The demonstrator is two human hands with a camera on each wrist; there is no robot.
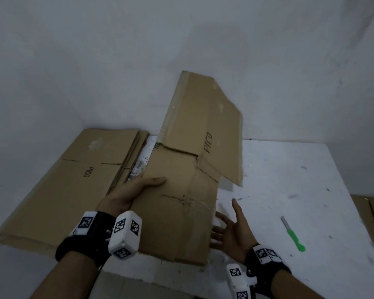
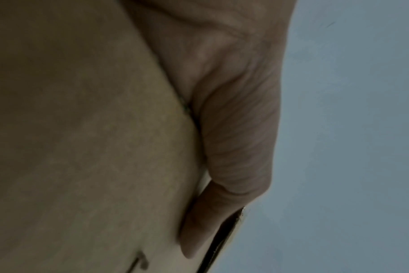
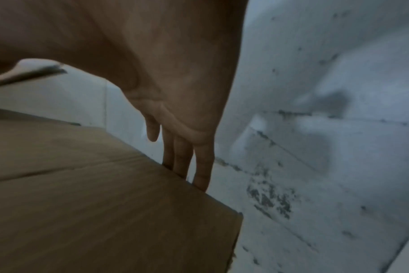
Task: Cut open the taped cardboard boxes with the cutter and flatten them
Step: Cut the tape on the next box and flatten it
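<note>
Flattened box (image 1: 181, 190) is up off the white table (image 1: 289, 180), tilted, far flap w/ "PICO" print sticking up toward the wall (image 1: 117, 61). My left hand (image 1: 125, 195) grips its left edge, thumb on top, fingers under. My right hand (image 1: 231, 229) is slack, fingers straight at the box's right edge, holding nothing; touching or not, can't tell. Green cutter (image 1: 292, 234) lies on the table to my right, well apart. Stack of flat boxes (image 1: 63, 186) sits on the left.
</note>
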